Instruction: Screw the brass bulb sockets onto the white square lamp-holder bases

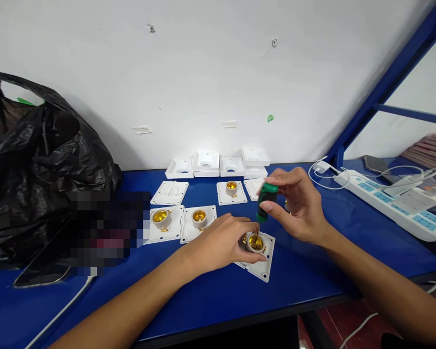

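So we've got our right hand [300, 209] pinching a green-and-black screwdriver [267, 201] by the handle, fingers on top and thumb against the side. Big thing here is the angle: the long axis drops steeply, nearly upright, with the handle leaning a bit to the right and the shaft going down into the brass-coloured inside of a lamp socket [255, 250]. That socket sits below our right grip and slightly left of it, on a white base plate [266, 271] skewed on the blue table [312, 271]. Our left hand [229, 238] is the nearer one, clasping the socket from the left, thumb along the near side. Can't tell exactly where the tip seats, it's too small.
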Tool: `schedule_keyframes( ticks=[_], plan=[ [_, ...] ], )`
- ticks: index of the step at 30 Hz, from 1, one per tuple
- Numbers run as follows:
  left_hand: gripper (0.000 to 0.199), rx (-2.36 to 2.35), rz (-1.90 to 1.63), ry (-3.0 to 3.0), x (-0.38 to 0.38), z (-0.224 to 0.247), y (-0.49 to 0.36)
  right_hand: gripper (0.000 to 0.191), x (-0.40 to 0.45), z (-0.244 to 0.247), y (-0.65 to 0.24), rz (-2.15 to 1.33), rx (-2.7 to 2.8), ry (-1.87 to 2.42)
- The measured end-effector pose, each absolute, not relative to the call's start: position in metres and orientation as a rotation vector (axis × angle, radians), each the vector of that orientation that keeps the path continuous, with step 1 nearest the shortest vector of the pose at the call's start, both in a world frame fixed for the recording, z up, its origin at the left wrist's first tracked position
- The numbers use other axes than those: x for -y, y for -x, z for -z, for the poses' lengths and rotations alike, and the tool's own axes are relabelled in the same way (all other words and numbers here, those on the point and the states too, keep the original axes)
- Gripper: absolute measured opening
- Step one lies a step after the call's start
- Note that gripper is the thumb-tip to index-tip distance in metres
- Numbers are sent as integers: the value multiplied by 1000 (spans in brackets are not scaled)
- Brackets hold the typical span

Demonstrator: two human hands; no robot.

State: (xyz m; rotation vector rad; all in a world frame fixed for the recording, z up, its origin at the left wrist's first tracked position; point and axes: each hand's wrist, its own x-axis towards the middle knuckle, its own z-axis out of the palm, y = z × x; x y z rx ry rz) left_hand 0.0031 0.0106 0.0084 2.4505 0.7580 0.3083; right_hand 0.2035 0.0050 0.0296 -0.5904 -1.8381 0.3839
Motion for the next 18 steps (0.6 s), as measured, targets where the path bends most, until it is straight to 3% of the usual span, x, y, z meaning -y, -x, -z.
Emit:
schedule_keyframes(
  ticks=[5, 11, 18],
  plan=[
    [37, -764, -315, -2442, -10, -8, -3, 44, -8, -23, -202, -88, 1727, 570],
    [36, -771, -315, -2455, -10, -9, -3, 32, -6, -25, -203, -280, 1799, 562],
    [37, -768, -310, -2448, -10, -9, -4, 41, -5, -24, -201, -170, 1800, 491]
  ],
)
